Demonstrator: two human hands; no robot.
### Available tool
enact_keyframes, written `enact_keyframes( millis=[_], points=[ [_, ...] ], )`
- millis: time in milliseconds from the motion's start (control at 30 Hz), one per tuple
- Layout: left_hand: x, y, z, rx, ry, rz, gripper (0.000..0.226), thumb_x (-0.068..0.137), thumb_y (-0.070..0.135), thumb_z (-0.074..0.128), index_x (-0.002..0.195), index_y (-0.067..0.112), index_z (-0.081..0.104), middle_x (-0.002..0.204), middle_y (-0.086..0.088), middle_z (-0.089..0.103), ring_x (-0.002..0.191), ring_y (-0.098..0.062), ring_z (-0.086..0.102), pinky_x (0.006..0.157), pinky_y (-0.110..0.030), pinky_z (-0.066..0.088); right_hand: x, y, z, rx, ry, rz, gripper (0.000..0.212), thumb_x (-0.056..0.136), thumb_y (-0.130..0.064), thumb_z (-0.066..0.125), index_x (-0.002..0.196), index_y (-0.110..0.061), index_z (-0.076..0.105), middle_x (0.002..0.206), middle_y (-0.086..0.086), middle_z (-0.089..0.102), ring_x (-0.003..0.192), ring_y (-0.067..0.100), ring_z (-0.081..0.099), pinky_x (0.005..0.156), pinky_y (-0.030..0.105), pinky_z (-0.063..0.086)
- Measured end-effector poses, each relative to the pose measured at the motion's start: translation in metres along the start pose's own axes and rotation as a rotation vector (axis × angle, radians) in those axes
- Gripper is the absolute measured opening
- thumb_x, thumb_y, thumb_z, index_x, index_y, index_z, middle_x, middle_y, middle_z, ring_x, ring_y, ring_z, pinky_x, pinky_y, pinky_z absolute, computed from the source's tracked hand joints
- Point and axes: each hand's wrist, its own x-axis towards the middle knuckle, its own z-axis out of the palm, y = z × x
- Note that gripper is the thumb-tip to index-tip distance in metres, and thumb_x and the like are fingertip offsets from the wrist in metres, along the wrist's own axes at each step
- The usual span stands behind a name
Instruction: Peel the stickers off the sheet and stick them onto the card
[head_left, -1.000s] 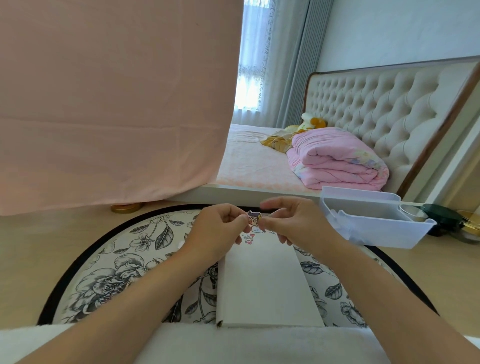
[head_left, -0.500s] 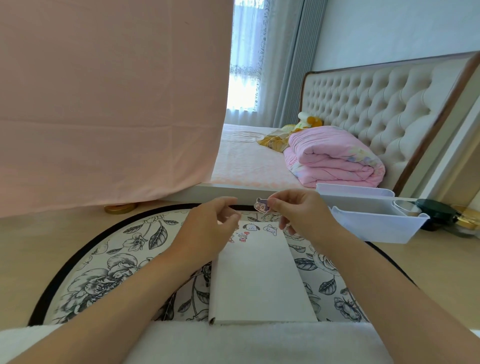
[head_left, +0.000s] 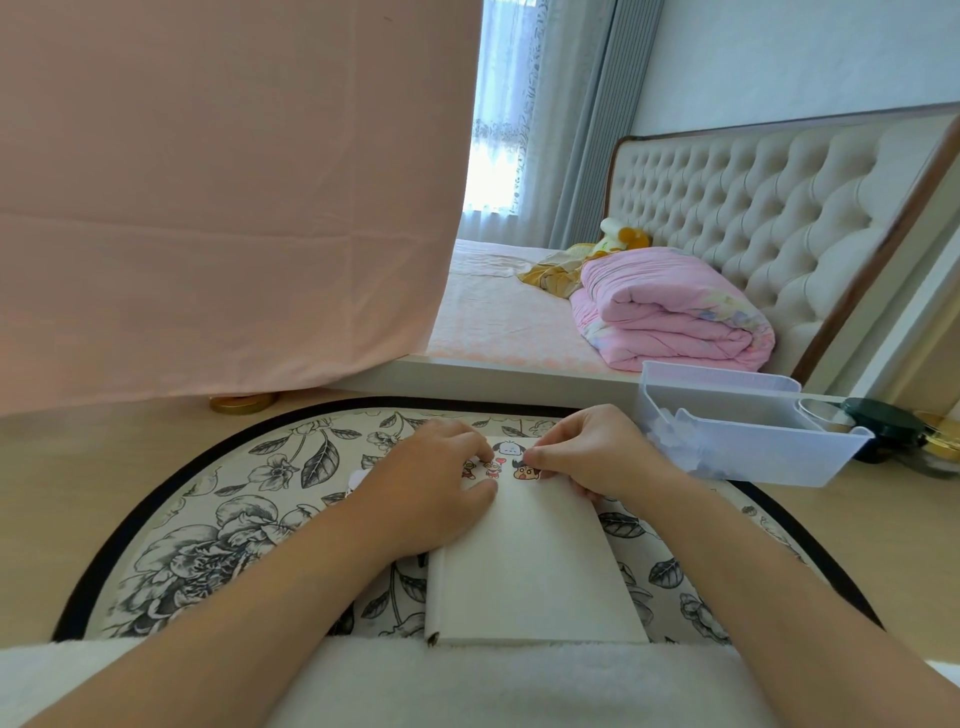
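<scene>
My right hand (head_left: 597, 460) has thumb and forefinger nipped together on the upper right edge of a small cartoon-face sticker (head_left: 523, 472) with black hair, which lies against the far end of the white rectangular card (head_left: 535, 561). Just left of it on the card sit a white puppy-head sticker (head_left: 506, 448), tiny red hearts and two little figures (too small to read). My left hand (head_left: 436, 486) lies knuckles-up on the card's left edge, fingers bent, thumb flat across the paper; whether it holds anything underneath, I cannot tell. The card rests lengthwise on a round table with a black-and-white floral top (head_left: 171, 525). A clear plastic bin (head_left: 753, 447) stands at the table's right side.
</scene>
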Motion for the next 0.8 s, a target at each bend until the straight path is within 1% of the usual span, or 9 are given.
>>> enact_keyframes(
  millis=[233, 333, 433, 467, 533, 600, 700, 733, 800],
  points=[
    [0.001, 0.000, 0.002, 0.019, 0.014, 0.018, 0.031, 0.095, 0.040, 0.055, 0.123, 0.028, 0.062, 0.136, 0.015, 0.052, 0.133, -0.006, 0.038, 0.112, -0.032, 0.034, 0.004, 0.001, 0.006, -0.108, 0.078, -0.042, 0.010, 0.073, -0.029, 0.085, 0.069, -0.021, 0.081, 0.062, -0.011, 0.073, 0.040, -0.003, 0.050, 0.044, 0.016, 0.040],
    [0.000, 0.000, 0.002, 0.034, 0.026, 0.033, 0.031, 0.095, 0.039, 0.055, 0.124, 0.028, 0.061, 0.135, 0.015, 0.052, 0.133, -0.006, 0.037, 0.111, -0.030, 0.033, 0.003, 0.000, 0.007, -0.166, 0.087, -0.068, 0.010, 0.074, -0.030, 0.083, 0.067, -0.023, 0.080, 0.059, -0.014, 0.071, 0.043, -0.004, 0.052, 0.046, 0.015, 0.041],
    [0.000, 0.000, 0.002, 0.061, 0.041, 0.103, 0.032, 0.095, 0.037, 0.054, 0.125, 0.028, 0.060, 0.134, 0.015, 0.053, 0.131, -0.007, 0.038, 0.112, -0.031, 0.034, 0.001, -0.002, 0.008, -0.257, 0.110, -0.093, 0.009, 0.075, -0.032, 0.081, 0.069, -0.026, 0.080, 0.063, -0.015, 0.070, 0.060, -0.002, 0.061, 0.051, 0.016, 0.044],
    [0.000, 0.000, 0.001, 0.070, 0.049, 0.150, 0.031, 0.095, 0.035, 0.054, 0.124, 0.029, 0.062, 0.133, 0.016, 0.054, 0.131, -0.006, 0.039, 0.111, -0.031, 0.034, 0.000, -0.002, 0.009, -0.273, 0.115, -0.102, 0.008, 0.075, -0.032, 0.081, 0.069, -0.026, 0.079, 0.066, -0.014, 0.071, 0.066, 0.000, 0.064, 0.054, 0.019, 0.048],
    [0.000, 0.002, 0.000, 0.080, 0.025, 0.222, 0.030, 0.095, 0.032, 0.053, 0.123, 0.032, 0.064, 0.129, 0.020, 0.055, 0.127, -0.003, 0.039, 0.108, -0.028, 0.035, 0.000, -0.003, 0.010, -0.286, 0.119, -0.120, 0.008, 0.074, -0.031, 0.080, 0.067, -0.027, 0.078, 0.069, -0.012, 0.073, 0.072, 0.004, 0.067, 0.062, 0.024, 0.055],
    [0.000, 0.003, -0.001, 0.068, -0.039, 0.243, 0.034, 0.096, 0.031, 0.048, 0.126, 0.036, 0.063, 0.126, 0.022, 0.055, 0.122, -0.002, 0.041, 0.104, -0.027, 0.037, -0.001, -0.003, 0.010, -0.301, 0.122, -0.135, 0.008, 0.074, -0.031, 0.079, 0.066, -0.027, 0.077, 0.069, -0.012, 0.073, 0.072, 0.004, 0.067, 0.062, 0.024, 0.055],
    [0.002, 0.004, -0.001, 0.089, -0.091, 0.253, 0.040, 0.096, 0.027, 0.045, 0.130, 0.038, 0.062, 0.128, 0.021, 0.057, 0.119, -0.005, 0.043, 0.104, -0.029, 0.038, -0.003, -0.003, 0.009, -0.329, 0.118, -0.151, 0.009, 0.077, -0.029, 0.075, 0.069, -0.026, 0.078, 0.071, -0.011, 0.073, 0.070, 0.003, 0.066, 0.058, 0.021, 0.051],
    [0.002, 0.005, -0.002, 0.102, -0.096, 0.249, 0.040, 0.096, 0.026, 0.046, 0.130, 0.038, 0.062, 0.129, 0.021, 0.057, 0.118, -0.005, 0.044, 0.104, -0.029, 0.038, -0.004, -0.004, 0.008, -0.335, 0.115, -0.152, 0.012, 0.079, -0.027, 0.071, 0.070, -0.023, 0.078, 0.071, -0.008, 0.073, 0.068, 0.006, 0.065, 0.058, 0.022, 0.051],
    [0.002, 0.007, -0.004, 0.131, -0.109, 0.239, 0.041, 0.096, 0.023, 0.045, 0.131, 0.037, 0.061, 0.131, 0.022, 0.053, 0.121, -0.005, 0.042, 0.103, -0.027, 0.038, -0.007, -0.006, 0.003, -0.320, 0.118, -0.151, 0.019, 0.082, -0.024, 0.065, 0.069, -0.018, 0.077, 0.066, -0.003, 0.072, 0.058, 0.013, 0.062, 0.061, 0.029, 0.056]
  ],
)
